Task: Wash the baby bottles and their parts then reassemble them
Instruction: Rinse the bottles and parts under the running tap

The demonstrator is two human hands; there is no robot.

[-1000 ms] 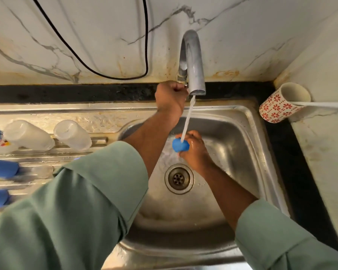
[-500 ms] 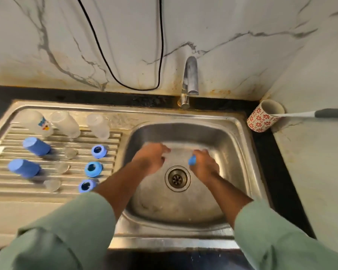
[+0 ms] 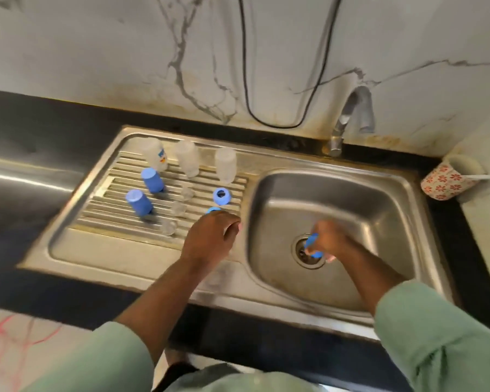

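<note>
Blue cap (image 3: pixel 311 242) gripped in right hand (image 3: pixel 330 241); left hand (image 3: pixel 210 239) apart, over drainboard (image 3: pixel 96 244).

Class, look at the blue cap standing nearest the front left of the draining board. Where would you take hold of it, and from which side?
Grip the blue cap round its smooth side wall, coming down from above. It stands closed end up and leans a little, clear of the second cap behind it, so finger and thumb probably fit either side.
</note>
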